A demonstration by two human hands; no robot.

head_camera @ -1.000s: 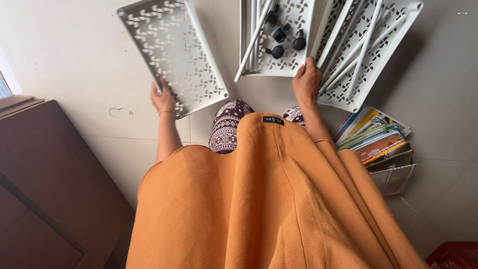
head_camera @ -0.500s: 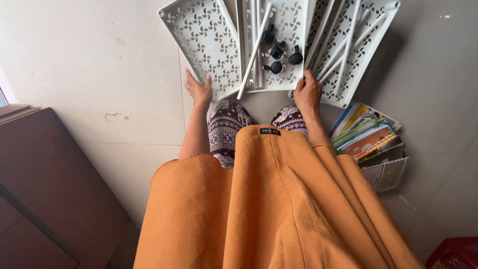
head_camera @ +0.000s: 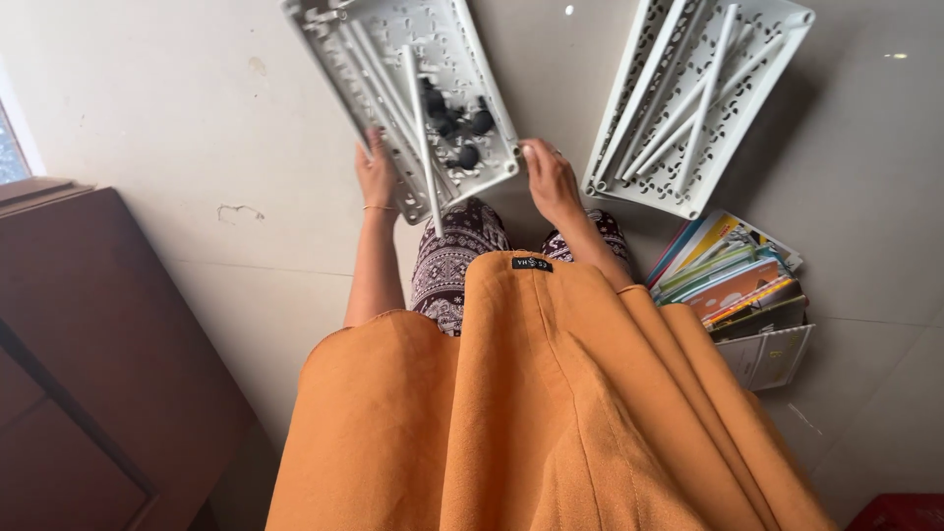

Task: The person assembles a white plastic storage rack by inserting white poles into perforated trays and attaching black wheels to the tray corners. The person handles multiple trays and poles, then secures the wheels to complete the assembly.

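A white perforated tray (head_camera: 462, 44) tilts in front of me, carrying several black caster wheels (head_camera: 454, 126) and white poles (head_camera: 421, 138). It seems to rest on a second tray of the same kind, whose edge shows at its left. My left hand (head_camera: 376, 177) grips the long left edge. My right hand (head_camera: 551, 179) holds the near right corner. One pole sticks out past the near edge, over my patterned trousers (head_camera: 450, 256).
Another white perforated tray (head_camera: 762, 74) with several poles lies on the floor to the right. A pile of colourful books (head_camera: 739, 285) sits below it. A brown wooden cabinet (head_camera: 88, 344) fills the left; a red crate corner (head_camera: 900, 513) shows bottom right.
My left hand slid the separate left tray to the wheel tray. Both hands have now swung the wheel tray leftwards and turned it, away from the right tray.
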